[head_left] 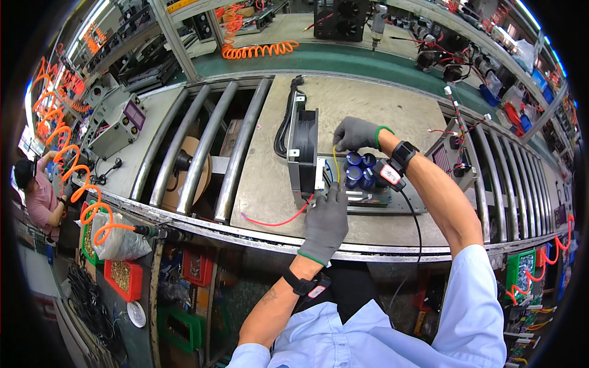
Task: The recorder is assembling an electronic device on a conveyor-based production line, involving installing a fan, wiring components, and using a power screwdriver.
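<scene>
A thin yellow wire (337, 167) runs between my two grey-gloved hands. My right hand (361, 134) pinches its upper end above the blue capacitors (354, 175). At its lower end, the fingers of my left hand (327, 224) close on it beside the circuit board (375, 199). Left of the hands stands an upright metal panel with a black fan (307, 141), joined to the board's base. A red wire (276, 224) curves out from under the panel onto the worktop. A bundled black power cord (283, 132) hangs behind the panel. The wire's tips are hidden by my fingers.
Metal rollers (208, 147) flank the worktop (257, 184) on the left, more rollers (512, 184) on the right. A metal housing with wires (452, 161) stands right of the board. Red bins of small parts (123, 279) sit below left. Another person (46, 196) works far left.
</scene>
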{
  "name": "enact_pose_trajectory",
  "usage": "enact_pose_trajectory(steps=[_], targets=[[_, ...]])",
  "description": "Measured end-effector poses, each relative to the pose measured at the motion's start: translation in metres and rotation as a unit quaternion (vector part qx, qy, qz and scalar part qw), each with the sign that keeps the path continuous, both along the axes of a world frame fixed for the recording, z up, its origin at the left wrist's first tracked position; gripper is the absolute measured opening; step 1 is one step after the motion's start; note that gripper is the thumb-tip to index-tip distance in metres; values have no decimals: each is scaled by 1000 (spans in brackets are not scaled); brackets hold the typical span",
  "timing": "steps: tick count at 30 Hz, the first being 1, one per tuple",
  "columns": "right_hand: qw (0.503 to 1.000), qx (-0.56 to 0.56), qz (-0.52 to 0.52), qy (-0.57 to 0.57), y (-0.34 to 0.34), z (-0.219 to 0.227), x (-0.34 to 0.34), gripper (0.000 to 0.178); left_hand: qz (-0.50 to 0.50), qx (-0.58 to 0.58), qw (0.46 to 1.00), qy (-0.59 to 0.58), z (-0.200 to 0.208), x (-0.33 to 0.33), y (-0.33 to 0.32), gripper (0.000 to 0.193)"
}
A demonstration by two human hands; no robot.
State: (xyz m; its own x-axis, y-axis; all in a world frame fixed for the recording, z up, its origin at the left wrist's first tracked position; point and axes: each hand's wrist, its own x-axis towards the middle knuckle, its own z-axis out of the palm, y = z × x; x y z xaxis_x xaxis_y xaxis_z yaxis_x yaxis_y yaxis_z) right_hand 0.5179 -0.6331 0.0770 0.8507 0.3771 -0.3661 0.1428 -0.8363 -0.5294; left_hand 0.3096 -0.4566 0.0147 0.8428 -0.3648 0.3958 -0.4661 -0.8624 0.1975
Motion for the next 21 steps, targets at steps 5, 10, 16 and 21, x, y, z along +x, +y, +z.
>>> enact_pose_trajectory(steps=[5, 10, 16, 21], targets=[[993, -116, 23, 6, -1, -13, 13, 21, 32, 36, 994, 96, 3, 2, -4, 38], [991, -125, -25, 32, -13, 5, -4, 23, 13, 12, 987, 159, 15, 9, -1, 56], [955, 47, -98, -277, 4, 48, -97, 34, -56, -231, 971, 0, 25, -51, 19, 43], [983, 53, -20, -173, 28, 31, -206, 37, 107, -227, 967, -46, 26, -62, 83, 26]])
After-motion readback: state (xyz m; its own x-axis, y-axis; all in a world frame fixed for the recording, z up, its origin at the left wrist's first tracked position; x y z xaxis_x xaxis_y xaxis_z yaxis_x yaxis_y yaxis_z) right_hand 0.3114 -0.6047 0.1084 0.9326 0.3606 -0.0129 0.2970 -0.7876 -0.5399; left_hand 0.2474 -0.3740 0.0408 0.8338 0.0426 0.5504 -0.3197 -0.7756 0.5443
